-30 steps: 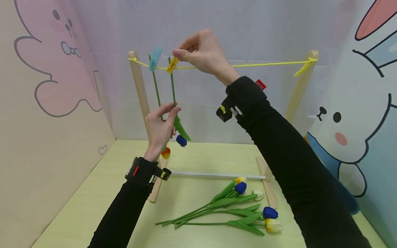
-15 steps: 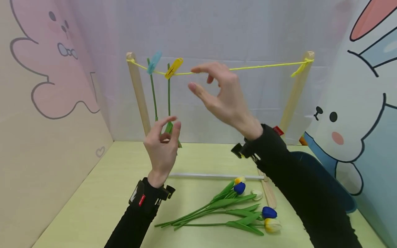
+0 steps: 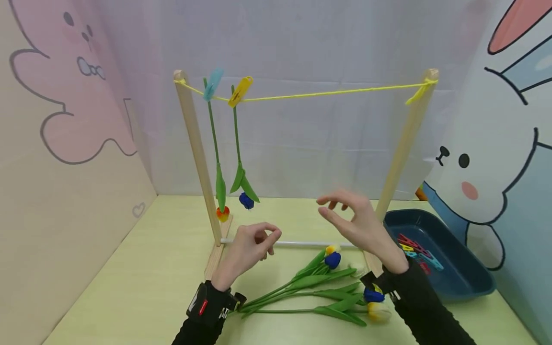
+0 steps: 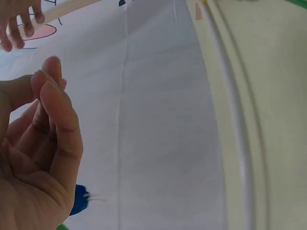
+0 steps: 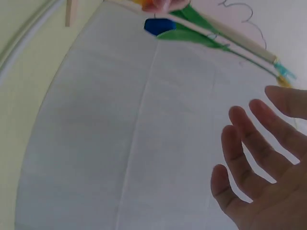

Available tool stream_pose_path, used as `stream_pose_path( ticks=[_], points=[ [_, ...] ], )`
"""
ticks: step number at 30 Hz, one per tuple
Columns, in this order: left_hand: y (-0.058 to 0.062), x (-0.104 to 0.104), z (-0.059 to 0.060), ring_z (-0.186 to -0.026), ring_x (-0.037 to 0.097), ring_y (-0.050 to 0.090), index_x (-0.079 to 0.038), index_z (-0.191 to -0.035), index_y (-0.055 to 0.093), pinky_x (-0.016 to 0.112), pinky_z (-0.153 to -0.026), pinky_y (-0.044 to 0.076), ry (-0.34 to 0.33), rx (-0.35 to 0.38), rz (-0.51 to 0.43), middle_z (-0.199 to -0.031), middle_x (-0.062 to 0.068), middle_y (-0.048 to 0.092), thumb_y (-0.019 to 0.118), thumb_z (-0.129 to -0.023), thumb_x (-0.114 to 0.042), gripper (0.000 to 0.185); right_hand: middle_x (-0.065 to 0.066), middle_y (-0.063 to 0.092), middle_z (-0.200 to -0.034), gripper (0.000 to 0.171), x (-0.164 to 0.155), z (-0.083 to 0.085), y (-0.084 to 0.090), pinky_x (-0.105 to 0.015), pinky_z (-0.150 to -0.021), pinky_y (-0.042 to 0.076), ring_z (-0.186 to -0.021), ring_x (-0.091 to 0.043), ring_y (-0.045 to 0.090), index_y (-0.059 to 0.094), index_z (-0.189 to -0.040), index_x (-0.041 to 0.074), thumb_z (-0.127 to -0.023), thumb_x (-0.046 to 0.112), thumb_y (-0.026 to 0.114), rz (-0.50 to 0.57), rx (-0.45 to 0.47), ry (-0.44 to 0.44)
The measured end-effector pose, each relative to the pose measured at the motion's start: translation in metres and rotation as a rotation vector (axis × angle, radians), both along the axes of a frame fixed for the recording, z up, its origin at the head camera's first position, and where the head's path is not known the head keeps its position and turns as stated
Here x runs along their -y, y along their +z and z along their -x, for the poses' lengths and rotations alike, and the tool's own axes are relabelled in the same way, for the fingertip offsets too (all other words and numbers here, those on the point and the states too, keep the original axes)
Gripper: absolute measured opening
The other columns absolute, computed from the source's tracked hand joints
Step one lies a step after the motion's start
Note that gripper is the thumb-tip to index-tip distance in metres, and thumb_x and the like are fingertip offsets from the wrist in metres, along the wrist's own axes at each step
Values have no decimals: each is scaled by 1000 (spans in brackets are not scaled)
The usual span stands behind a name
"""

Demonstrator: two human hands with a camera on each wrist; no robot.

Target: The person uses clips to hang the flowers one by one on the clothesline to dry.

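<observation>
Left hand (image 3: 246, 251): thumb and fingertips drawn in close, loosely curled; grip has hold of nothing. Right hand (image 3: 362, 225): fingers parted and slightly bent, clear gap to thumb, also holding nothing. Both are below the yellow cord (image 3: 319, 94).

Near the cord's left end hang, bloom down, a red-and-yellow tulip (image 3: 220, 187) in a light blue clothespin (image 3: 213, 85) and a blue tulip (image 3: 249, 186) in a yellow clothespin (image 3: 240, 92).

Risks (judged): thin, smooth-looking stems are pinched near their tips, so a knock from the left hand could work one out. The cord dips at that end; more weight could slide the clothespins together. Loose tulips (image 3: 314, 280), below and in front of the cord, lie with stems crossed; lifting one may drag others.

Materials: clothespins look plastic, the light blue one slightly translucent; cord thin, knotted to pale wooden posts (image 3: 196, 153); leaves long, tapered, probably artificial; blooms egg-shaped. Below the cord's right end, a dark blue tray (image 3: 467, 275), rounded corners, contains jumbled spare clothespins (image 3: 411, 243). Counter (image 3: 129, 287) beneath the cord: pale yellow, smooth.
</observation>
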State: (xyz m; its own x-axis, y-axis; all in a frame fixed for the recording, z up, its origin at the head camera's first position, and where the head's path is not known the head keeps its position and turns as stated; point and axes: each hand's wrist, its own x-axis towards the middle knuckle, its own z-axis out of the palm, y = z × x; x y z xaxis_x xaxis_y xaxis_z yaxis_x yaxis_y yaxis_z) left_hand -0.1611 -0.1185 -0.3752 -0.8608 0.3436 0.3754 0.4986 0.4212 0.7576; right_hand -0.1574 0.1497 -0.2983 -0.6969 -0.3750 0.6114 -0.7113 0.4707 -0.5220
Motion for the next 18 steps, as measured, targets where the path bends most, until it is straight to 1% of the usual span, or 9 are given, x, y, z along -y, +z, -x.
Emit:
stream_pose_path(
  ticks=[3,5,7,9,11,13,14,16,18],
  points=[
    [-19,2,1,-46,2,48,-10,-111,73,20,-45,40,-100,165,66,-65,12,68,62,-102,-24,20,-7,71,-106,19,-23,-1,-16,-26,-82,46,-93,-3,55,71,-115,9,-98,8,64,-32,85,-67],
    [-30,4,0,-48,3,49,-8,-112,72,19,-48,41,-143,237,103,-68,15,68,62,-102,-24,22,-7,72,-106,18,-37,-1,-24,-25,-79,47,-91,2,55,72,-114,10,-99,10,64,-37,131,-109],
    [-41,5,0,-54,5,52,-6,-113,73,19,-52,43,-171,273,142,-73,14,69,62,-101,-24,24,-10,73,-106,18,-52,-1,-31,-23,-76,48,-89,6,54,73,-114,8,-99,11,63,-34,158,-145],
    [-49,6,1,-61,6,55,-5,-112,73,19,-57,45,-195,293,177,-79,11,69,63,-100,-25,25,-10,73,-108,20,-69,-2,-36,-21,-76,47,-90,10,54,72,-116,7,-100,12,63,-31,170,-184],
    [-56,6,1,-69,6,57,-5,-114,72,20,-63,46,-226,317,209,-85,5,68,64,-100,-27,28,-4,74,-107,21,-88,-4,-42,-18,-76,47,-91,14,53,72,-118,7,-100,14,62,-34,173,-238],
    [-61,6,2,-73,5,56,-5,-116,71,21,-68,46,-258,350,240,-88,2,66,64,-100,-29,30,4,73,-105,22,-107,-5,-46,-16,-73,48,-87,16,55,71,-119,7,-101,16,62,-34,199,-298],
    [-63,6,2,-74,5,55,-5,-117,70,21,-69,46,-275,371,254,-89,1,65,65,-99,-29,31,5,73,-105,23,-116,-6,-48,-15,-71,48,-86,18,54,71,-119,6,-101,17,62,-41,212,-330],
    [-66,7,2,-76,5,55,-5,-119,69,22,-71,46,-297,415,285,-89,0,63,66,-99,-29,32,2,73,-105,25,-132,-5,-52,-15,-67,49,-83,19,52,70,-120,5,-102,19,61,-63,257,-375],
    [-68,7,1,-77,7,55,-5,-119,68,23,-72,46,-303,447,309,-90,-1,61,68,-97,-28,32,-8,74,-108,28,-146,-3,-55,-17,-66,50,-82,20,51,69,-121,3,-103,22,59,-97,312,-400]
  ],
)
